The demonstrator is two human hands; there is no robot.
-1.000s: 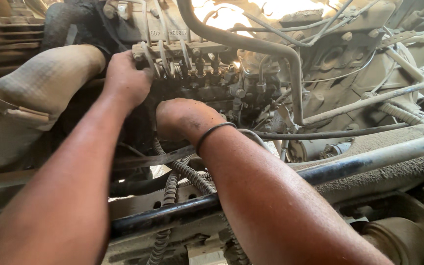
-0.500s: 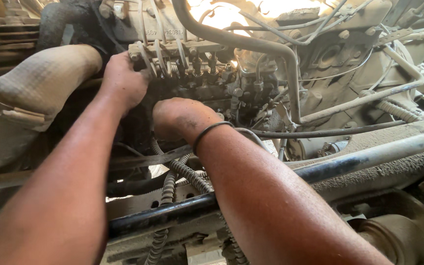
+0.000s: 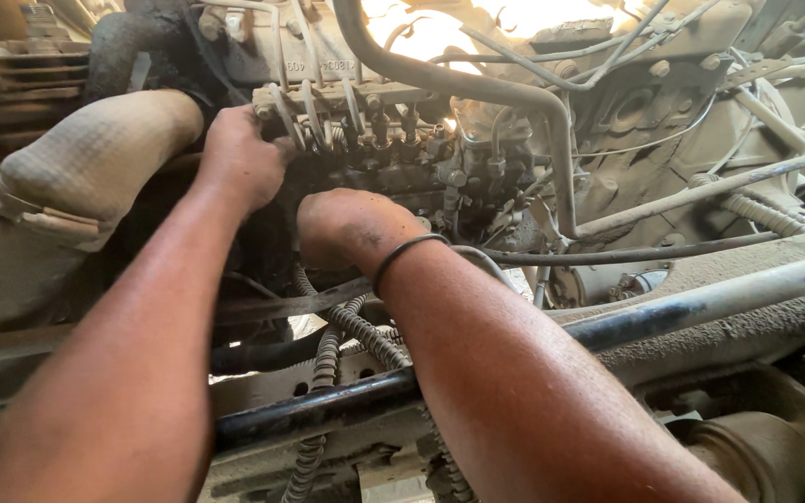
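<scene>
The fuel injection pump (image 3: 375,154), a grimy block with a row of upright fittings and thin curved metal lines rising from its top, sits in the middle of a dusty engine bay, bolted against the side of the engine (image 3: 663,121). The left hand (image 3: 239,158) rests at the pump's left end, its fingers (image 3: 277,144) curled over the first fitting and the thin line there, closed on them as far as can be seen. The right hand (image 3: 351,224) reaches in just below the pump body; its fingers are tucked out of sight behind the knuckles and under the pump, so whether they grip anything cannot be told. A dark band (image 3: 402,256) circles the right wrist. A thick bent steel pipe (image 3: 477,88) arches over the pump from above and drops down on its right side. To the left, a fat dust-coated hose (image 3: 76,177) with a clamp band lies close beside the left forearm. Below the hands, two ribbed corrugated conduits (image 3: 347,331) run downward, crossing a flat dark strap and passing behind a black bar (image 3: 328,405) that spans the lower foreground in front of the forearms. A pale dusty tube (image 3: 729,293) slants along the right side, with thin cables above it. Everything wears a coat of tan dust and oil, and bright daylight glares through from behind the engine top.
</scene>
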